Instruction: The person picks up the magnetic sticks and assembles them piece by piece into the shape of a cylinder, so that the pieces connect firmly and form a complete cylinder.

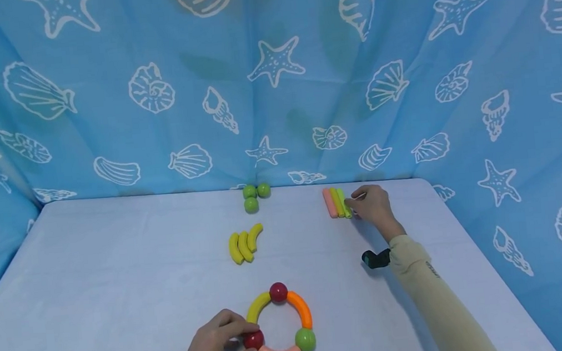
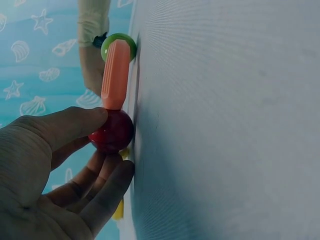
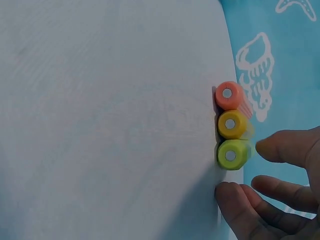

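Observation:
At the front of the table lies a ring of magnetic pieces. My left hand (image 1: pixel 214 346) pinches its left dark red ball (image 1: pixel 252 341) between thumb and fingers, and in the left wrist view a pink curved bar (image 2: pixel 116 75) joins that ball. The ring also has a yellow curve (image 1: pixel 256 307), another red ball (image 1: pixel 278 292), an orange curve (image 1: pixel 301 309) and a green ball (image 1: pixel 305 340). At the back right, my right hand (image 1: pixel 374 207) is beside a light green rod (image 3: pixel 231 154), its thumb and fingers spread apart. Yellow (image 3: pixel 232 124) and pink (image 3: pixel 229 95) rods lie alongside.
Three yellow curved pieces (image 1: pixel 244 247) lie mid-table, and three green balls (image 1: pixel 250 205) sit near the back edge. A black wrist device (image 1: pixel 376 259) shows at the right sleeve. A blue curtain (image 1: pixel 275 109) with shell prints hangs behind the white table (image 1: pixel 119 279).

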A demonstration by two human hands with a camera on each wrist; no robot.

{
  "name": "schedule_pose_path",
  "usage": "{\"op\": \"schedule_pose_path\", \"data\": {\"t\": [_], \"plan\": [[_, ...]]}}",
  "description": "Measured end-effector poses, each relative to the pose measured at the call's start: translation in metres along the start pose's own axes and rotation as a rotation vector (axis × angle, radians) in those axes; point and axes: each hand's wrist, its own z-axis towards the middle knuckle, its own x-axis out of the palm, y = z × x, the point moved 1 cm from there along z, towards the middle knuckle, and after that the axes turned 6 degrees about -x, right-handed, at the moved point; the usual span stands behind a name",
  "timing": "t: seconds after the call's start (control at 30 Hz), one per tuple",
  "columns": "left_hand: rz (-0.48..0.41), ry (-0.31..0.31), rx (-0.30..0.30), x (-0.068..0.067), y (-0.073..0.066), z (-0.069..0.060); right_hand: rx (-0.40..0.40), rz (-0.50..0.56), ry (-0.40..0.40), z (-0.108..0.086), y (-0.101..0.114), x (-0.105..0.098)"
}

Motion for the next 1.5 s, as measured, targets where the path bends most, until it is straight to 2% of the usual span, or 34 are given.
{"op": "schedule_pose_path", "data": {"t": [0.3, 0.53, 0.83, 1.03, 1.27, 1.5], "plan": [[-0.002, 0.02, 0.007, 0.002, 0.0, -0.001, 0.048, -0.017, 0.03, 0.003, 0.006, 0.004], [0.013, 0.01, 0.006, 0.002, -0.001, -0.001, 0.037, -0.023, 0.089, 0.006, 0.011, -0.001], [0.027, -0.009, 0.011, 0.002, 0.0, -0.001, 0.066, -0.046, 0.154, 0.011, 0.017, -0.005], [0.035, -0.018, -0.009, 0.003, -0.001, 0.001, 0.082, -0.07, 0.162, 0.012, 0.018, -0.004], [0.054, -0.025, -0.017, 0.003, -0.001, 0.002, 0.143, -0.058, 0.155, 0.009, 0.015, -0.004], [0.058, -0.014, -0.024, 0.001, 0.0, 0.003, 0.112, -0.031, 0.137, 0.004, 0.016, -0.007]]}}
